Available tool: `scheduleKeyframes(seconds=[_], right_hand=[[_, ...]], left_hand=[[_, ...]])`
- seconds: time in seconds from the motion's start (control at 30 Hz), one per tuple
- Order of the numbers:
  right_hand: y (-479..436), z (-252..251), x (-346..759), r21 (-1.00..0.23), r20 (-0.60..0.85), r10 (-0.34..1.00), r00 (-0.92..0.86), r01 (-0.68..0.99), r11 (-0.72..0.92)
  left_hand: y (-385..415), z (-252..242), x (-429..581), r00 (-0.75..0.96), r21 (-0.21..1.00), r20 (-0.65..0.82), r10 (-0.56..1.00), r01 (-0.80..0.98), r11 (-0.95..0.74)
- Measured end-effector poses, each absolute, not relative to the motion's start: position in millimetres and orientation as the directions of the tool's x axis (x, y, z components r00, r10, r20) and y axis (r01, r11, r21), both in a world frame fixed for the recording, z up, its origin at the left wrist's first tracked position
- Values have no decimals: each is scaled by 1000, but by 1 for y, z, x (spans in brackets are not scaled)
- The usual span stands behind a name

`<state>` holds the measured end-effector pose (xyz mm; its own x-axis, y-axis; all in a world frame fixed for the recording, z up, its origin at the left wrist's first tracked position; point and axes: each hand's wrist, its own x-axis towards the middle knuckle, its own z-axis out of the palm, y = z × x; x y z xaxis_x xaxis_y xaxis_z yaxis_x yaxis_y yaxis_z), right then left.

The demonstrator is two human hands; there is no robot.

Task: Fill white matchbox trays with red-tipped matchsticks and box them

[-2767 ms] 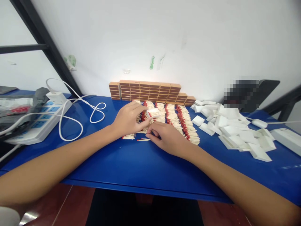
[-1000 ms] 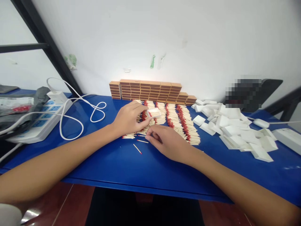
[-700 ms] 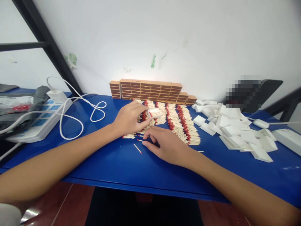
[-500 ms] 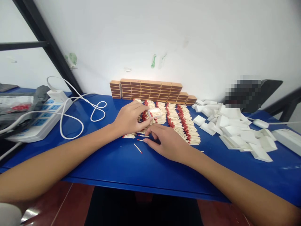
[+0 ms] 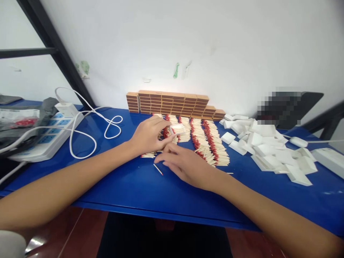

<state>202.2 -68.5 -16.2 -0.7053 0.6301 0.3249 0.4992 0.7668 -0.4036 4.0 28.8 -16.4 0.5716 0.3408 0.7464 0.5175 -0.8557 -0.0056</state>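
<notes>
My left hand (image 5: 150, 134) grips a small white tray (image 5: 177, 129) between thumb and fingers, with red match heads showing at its near end. My right hand (image 5: 185, 163) is just below it, palm down over the blue table (image 5: 126, 190); its fingertips are near loose matches, and whether they pinch one is too small to tell. Rows of red-headed matches (image 5: 219, 147) lie beyond and beside both hands, partly hidden by them. A single match (image 5: 158, 169) rests just left of my right fingertips.
Stacked brown matchboxes (image 5: 172, 104) line the wall behind the matches. White empty trays (image 5: 271, 143) are heaped at the right, near a dark device (image 5: 309, 107). At the left lie a power strip (image 5: 51, 138), a white cable (image 5: 96, 145) and a grey bag (image 5: 40, 114).
My right hand has moved slightly left and toward me, its fingers now over spots where loose matches showed. My left hand and the tray have stayed nearly still.
</notes>
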Motion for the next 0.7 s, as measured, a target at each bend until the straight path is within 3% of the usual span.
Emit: scheduleKeyframes(seconds=[0.1, 0.37, 0.7], right_hand=[[-72, -14, 201, -393, 279, 585, -761, 465, 793], [-72, -7, 203, -461, 178, 692, -700, 562, 687], [-62, -24, 199, -423, 405, 751, -522, 621, 660]], left_hand=[[30, -17, 4, 567, -3, 748, 345, 523, -852], [28, -16, 5, 565, 13, 743, 360, 526, -851], [28, -15, 4, 568, -1, 744, 352, 528, -849]])
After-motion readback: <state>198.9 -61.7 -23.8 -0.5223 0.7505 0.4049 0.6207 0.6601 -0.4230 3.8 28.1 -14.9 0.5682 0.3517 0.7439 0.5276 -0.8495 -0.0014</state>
